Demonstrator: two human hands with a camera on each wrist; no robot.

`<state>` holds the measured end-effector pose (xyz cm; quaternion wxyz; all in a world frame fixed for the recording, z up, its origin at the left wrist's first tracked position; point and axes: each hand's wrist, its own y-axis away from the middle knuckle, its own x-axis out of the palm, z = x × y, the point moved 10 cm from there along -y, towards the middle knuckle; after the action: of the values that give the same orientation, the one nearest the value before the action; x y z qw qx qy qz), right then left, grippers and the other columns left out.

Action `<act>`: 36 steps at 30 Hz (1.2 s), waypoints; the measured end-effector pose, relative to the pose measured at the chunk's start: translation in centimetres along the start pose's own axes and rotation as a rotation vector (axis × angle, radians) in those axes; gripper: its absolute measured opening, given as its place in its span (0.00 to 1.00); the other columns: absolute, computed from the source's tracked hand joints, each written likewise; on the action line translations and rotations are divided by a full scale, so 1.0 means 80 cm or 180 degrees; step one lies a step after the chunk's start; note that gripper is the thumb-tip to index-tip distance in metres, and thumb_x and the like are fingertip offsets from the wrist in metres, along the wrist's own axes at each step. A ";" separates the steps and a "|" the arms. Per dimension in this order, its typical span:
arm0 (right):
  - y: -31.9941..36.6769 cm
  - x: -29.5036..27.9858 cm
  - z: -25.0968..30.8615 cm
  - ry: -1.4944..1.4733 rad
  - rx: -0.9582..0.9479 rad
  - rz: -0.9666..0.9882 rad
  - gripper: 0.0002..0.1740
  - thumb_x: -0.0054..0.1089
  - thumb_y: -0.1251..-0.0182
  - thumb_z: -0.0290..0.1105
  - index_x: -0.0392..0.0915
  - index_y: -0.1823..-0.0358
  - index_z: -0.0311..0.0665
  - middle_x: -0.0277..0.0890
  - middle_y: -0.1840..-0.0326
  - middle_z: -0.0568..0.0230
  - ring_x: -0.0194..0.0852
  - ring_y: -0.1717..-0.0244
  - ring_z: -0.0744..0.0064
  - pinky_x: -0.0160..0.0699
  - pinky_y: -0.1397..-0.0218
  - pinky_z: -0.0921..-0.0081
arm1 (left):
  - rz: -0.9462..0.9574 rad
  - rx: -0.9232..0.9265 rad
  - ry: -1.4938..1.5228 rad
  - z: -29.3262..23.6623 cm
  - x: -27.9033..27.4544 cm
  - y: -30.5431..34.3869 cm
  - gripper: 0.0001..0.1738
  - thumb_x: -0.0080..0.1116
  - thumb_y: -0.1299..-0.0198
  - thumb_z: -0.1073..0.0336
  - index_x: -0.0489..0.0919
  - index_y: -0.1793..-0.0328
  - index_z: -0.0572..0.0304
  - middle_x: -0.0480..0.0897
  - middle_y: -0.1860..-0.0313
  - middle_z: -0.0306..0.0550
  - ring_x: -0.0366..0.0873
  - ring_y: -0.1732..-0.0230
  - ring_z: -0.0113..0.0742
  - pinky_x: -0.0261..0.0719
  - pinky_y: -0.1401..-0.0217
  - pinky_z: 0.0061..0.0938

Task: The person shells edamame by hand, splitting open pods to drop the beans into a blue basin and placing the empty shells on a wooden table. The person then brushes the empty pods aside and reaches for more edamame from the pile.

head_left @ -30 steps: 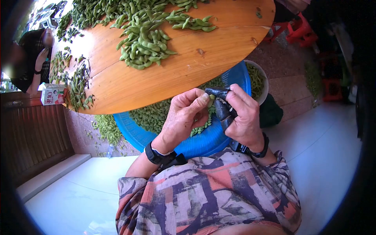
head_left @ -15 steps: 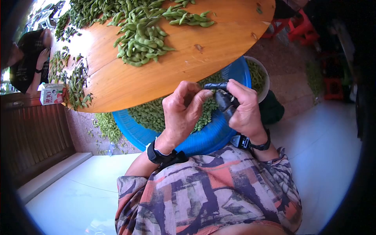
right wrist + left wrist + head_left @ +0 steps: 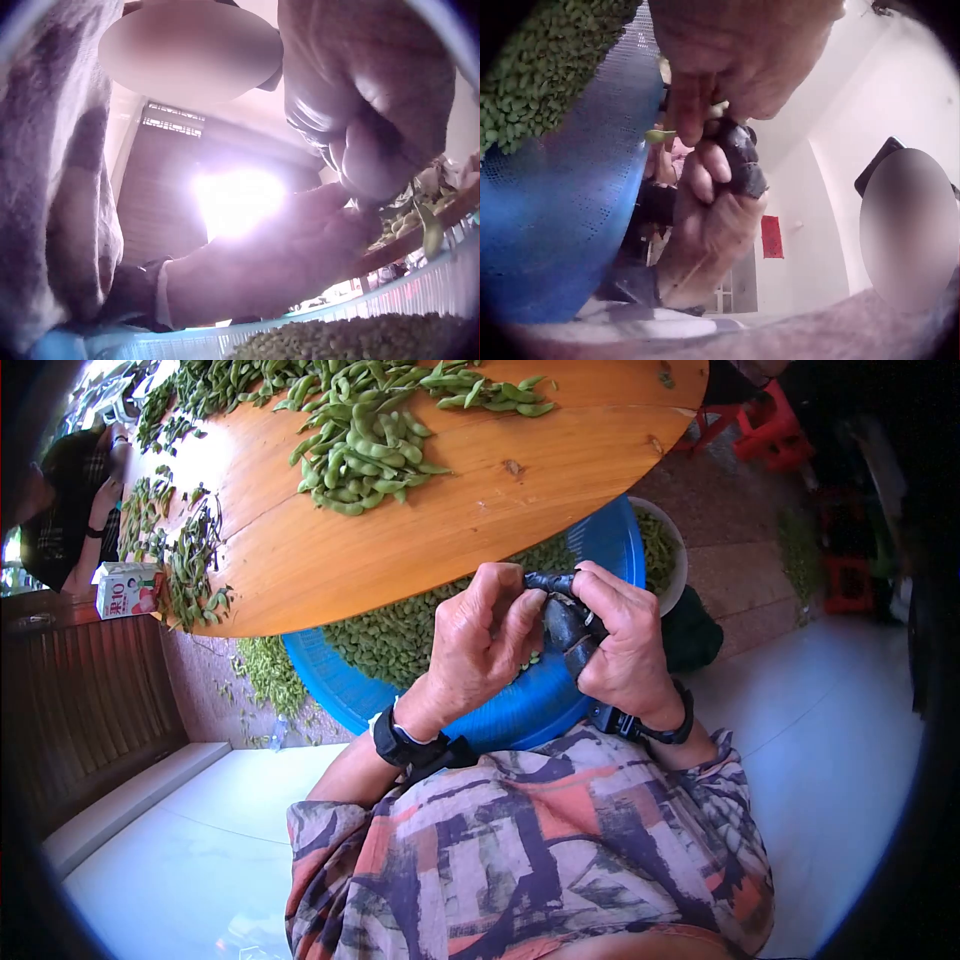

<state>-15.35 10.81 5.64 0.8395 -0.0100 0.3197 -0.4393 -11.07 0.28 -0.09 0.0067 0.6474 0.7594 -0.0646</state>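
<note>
My left hand (image 3: 478, 635) and right hand (image 3: 628, 650) meet fingertip to fingertip over a blue plastic basket (image 3: 312, 678) of shelled green beans (image 3: 385, 645). Black coverings (image 3: 568, 625) wrap the right thumb and index finger. Between the hands a green soybean pod is pinched. Its end (image 3: 660, 136) pokes out past the left fingers in the left wrist view, and the pod (image 3: 430, 229) hangs by the fingers in the right wrist view. A pale green bit (image 3: 718, 110) shows beside the black-covered thumb. The fingers hide most of the pod in the head view.
A wooden table (image 3: 540, 500) overhangs the basket's far side, bearing a heap of soybean pods (image 3: 365, 460) and a carton (image 3: 125, 592) at its left edge. A white bowl (image 3: 680, 555) of pods stands right of the basket. Husks (image 3: 270, 675) lie on the floor; another person (image 3: 65, 510) sits left.
A green pod showed plainly between my hands a second ago; now my fingers cover it. The left hand rose, then moved slightly right against the black-covered fingers. The right hand has barely shifted.
</note>
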 end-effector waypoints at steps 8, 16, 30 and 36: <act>0.024 0.026 -0.072 -0.2424 0.1834 0.0399 0.09 0.61 0.36 0.31 0.75 0.60 0.32 0.65 0.79 0.71 0.62 0.83 0.79 0.62 0.79 0.81 | 0.0124 -0.0492 0.1375 0.009 0.008 -0.003 0.06 0.47 0.27 0.71 0.70 0.52 0.67 0.81 0.67 0.47 0.80 0.75 0.29 0.78 0.78 0.22; 0.025 0.002 -0.079 -0.3200 0.1495 -0.0374 0.16 0.50 0.26 0.36 0.75 0.50 0.29 0.64 0.77 0.76 0.57 0.82 0.90 0.56 0.79 0.90 | 0.0213 -0.0907 0.2573 0.025 0.015 -0.001 0.06 0.52 0.29 0.68 0.72 0.53 0.64 0.82 0.62 0.49 0.81 0.70 0.32 0.79 0.74 0.22; 0.015 -0.014 -0.065 -0.1786 0.1377 0.0191 0.12 0.57 0.37 0.26 0.78 0.53 0.29 0.74 0.71 0.67 0.74 0.72 0.82 0.73 0.69 0.83 | 0.0659 -0.0956 0.2066 0.020 0.027 0.001 0.05 0.56 0.32 0.70 0.75 0.54 0.64 0.81 0.67 0.43 0.76 0.74 0.25 0.74 0.73 0.18; 0.002 -0.024 -0.024 -0.0045 -0.0012 0.0040 0.20 0.52 0.57 0.14 0.75 0.57 0.28 0.69 0.67 0.49 0.73 0.64 0.44 0.73 0.60 0.64 | 0.0693 -0.1500 0.0657 0.034 0.025 0.007 0.11 0.56 0.32 0.71 0.79 0.47 0.70 0.77 0.73 0.36 0.73 0.74 0.20 0.71 0.74 0.17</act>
<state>-17.08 12.86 5.09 0.8444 -0.0127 0.3146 -0.4333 -11.08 2.05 -3.06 0.0866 0.7090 0.6761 0.1812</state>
